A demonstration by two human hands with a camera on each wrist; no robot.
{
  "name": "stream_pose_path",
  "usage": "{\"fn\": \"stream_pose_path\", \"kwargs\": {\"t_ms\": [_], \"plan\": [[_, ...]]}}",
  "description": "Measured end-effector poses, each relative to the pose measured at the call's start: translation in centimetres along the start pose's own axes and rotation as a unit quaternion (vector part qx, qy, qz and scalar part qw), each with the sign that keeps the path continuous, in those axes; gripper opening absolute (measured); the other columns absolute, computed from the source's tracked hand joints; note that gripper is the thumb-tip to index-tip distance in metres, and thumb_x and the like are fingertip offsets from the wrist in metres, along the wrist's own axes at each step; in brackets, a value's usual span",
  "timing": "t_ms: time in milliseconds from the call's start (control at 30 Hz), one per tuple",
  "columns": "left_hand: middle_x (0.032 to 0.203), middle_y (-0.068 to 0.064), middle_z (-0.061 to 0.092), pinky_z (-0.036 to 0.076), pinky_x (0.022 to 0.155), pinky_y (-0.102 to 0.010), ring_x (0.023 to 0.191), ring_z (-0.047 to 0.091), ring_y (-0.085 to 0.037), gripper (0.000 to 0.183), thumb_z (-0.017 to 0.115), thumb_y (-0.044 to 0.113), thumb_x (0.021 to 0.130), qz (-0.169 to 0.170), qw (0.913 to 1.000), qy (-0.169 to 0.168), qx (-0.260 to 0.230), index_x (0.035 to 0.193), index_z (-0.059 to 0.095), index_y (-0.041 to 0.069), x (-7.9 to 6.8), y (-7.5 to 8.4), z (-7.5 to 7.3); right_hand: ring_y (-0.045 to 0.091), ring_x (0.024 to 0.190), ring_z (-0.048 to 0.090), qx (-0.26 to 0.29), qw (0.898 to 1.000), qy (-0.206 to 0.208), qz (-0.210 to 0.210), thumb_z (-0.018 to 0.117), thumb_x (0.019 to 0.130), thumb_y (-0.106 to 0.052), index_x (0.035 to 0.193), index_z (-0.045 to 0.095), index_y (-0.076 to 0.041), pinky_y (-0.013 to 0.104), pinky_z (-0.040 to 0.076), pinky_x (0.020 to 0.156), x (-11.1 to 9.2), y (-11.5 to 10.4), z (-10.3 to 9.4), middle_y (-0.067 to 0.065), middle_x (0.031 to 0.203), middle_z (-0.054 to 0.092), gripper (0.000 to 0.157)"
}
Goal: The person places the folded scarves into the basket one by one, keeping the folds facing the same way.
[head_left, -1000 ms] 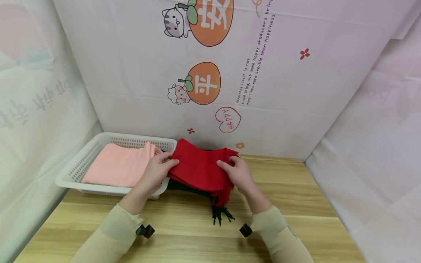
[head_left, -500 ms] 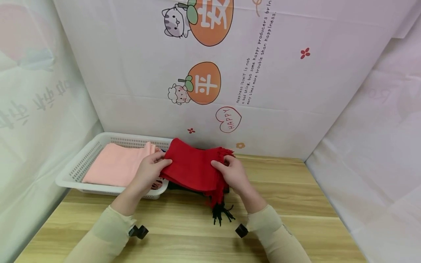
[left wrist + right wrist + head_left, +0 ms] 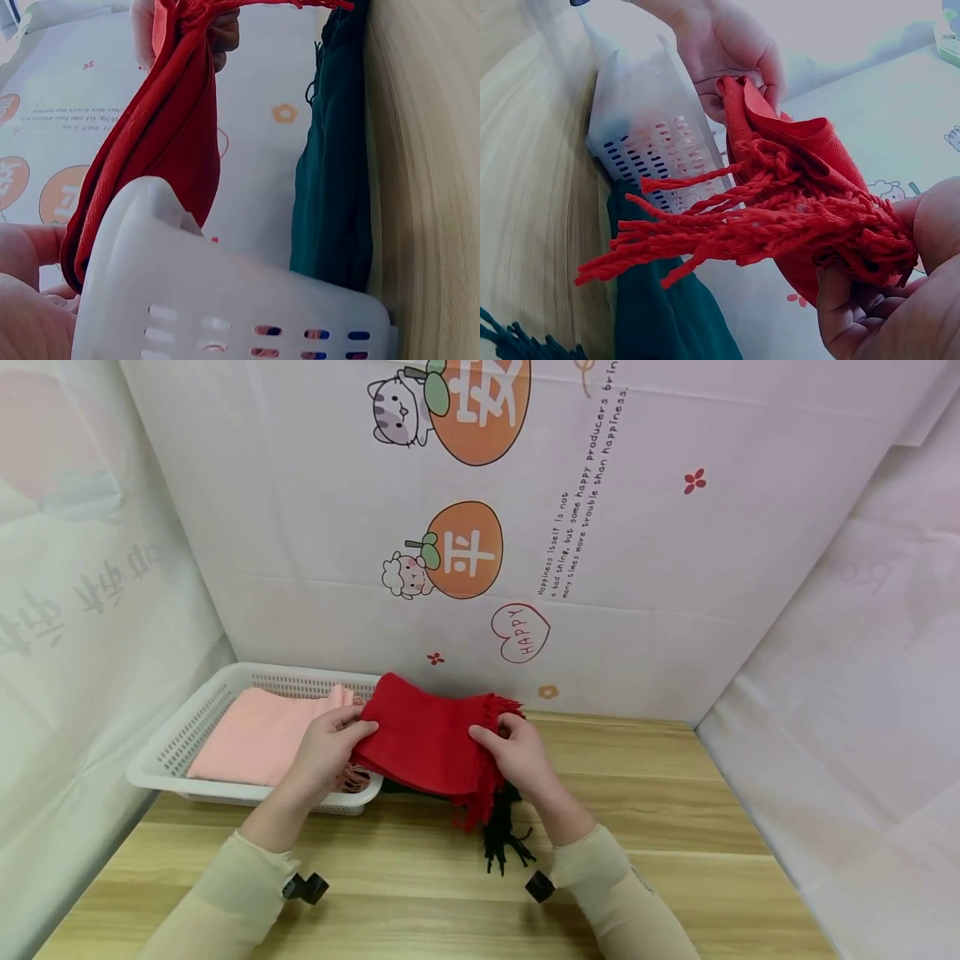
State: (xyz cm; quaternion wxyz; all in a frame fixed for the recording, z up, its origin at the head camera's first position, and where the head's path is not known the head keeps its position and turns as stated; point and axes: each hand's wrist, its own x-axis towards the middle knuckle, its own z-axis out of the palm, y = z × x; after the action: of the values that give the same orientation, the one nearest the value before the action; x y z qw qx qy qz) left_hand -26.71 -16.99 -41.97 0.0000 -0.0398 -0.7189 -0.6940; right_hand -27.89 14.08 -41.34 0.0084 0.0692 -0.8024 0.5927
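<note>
A folded red scarf (image 3: 423, 739) with tasselled ends hangs between both hands, raised above the table. My left hand (image 3: 327, 750) pinches its left edge, thumb on top, over the right side of the white basket. At the fringed right end, my right hand (image 3: 522, 758) grips the scarf with the thumb on top; the right wrist view shows its fingers curled beneath the red fringe (image 3: 780, 217). A dark green scarf (image 3: 330, 165) lies on the table under the red one, mostly hidden in the head view, its dark tassels (image 3: 504, 843) sticking out toward the front.
A white perforated basket (image 3: 161, 777) stands at the back left, holding a folded pink scarf (image 3: 262, 735); some other cloth shows dimly through its holes. The wood-grain table (image 3: 420, 893) ends against a printed white back sheet (image 3: 315, 568), with white sheets on both sides.
Both hands have shifted left with the red scarf, bringing its left edge further over the basket's right end. More of the dark green scarf's tassels now shows. The basket stays put.
</note>
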Motion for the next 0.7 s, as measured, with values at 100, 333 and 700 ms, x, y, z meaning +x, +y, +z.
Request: {"fn": "stream_pose_path", "kwargs": {"t_ms": [100, 333, 700], "plan": [[0.125, -0.018, 0.076, 0.066, 0.075, -0.036, 0.089, 0.080, -0.018, 0.046, 0.065, 0.019, 0.112, -0.003, 1.0000, 0.002, 0.003, 0.152, 0.061, -0.003, -0.2, -0.1, -0.4, 0.019, 0.075, 0.063, 0.008, 1.000, -0.004, -0.001, 0.079, 0.106, -0.027, 0.101, 0.066, -0.006, 0.030, 0.053, 0.068, 0.0, -0.1, 0.4, 0.008, 0.089, 0.065, 0.026], [0.131, -0.016, 0.072, 0.068, 0.081, -0.039, 0.095, 0.081, -0.019, 0.048, 0.064, 0.017, 0.113, -0.010, 0.9991, 0.007, -0.041, 0.155, 0.057, -0.005, -0.3, 0.0, -1.2, 0.019, 0.073, 0.063, 0.026, 1.000, -0.011, -0.005, 0.079, 0.106, -0.027, 0.100, 0.064, -0.007, 0.030, 0.054, 0.067, 0.0, -0.4, 1.4, 0.006, 0.087, 0.064, 0.026], [0.129, -0.006, 0.074, 0.064, 0.088, -0.029, 0.101, 0.077, -0.010, 0.048, 0.065, 0.018, 0.112, 0.006, 0.9994, 0.033, -0.012, 0.155, 0.060, -0.004, -0.4, 0.4, -2.5, 0.017, 0.072, 0.060, 0.042, 0.999, -0.021, -0.009, 0.079, 0.106, -0.028, 0.099, 0.060, -0.008, 0.029, 0.051, 0.066, 0.1, -1.1, 2.9, 0.004, 0.084, 0.061, 0.029]]}}
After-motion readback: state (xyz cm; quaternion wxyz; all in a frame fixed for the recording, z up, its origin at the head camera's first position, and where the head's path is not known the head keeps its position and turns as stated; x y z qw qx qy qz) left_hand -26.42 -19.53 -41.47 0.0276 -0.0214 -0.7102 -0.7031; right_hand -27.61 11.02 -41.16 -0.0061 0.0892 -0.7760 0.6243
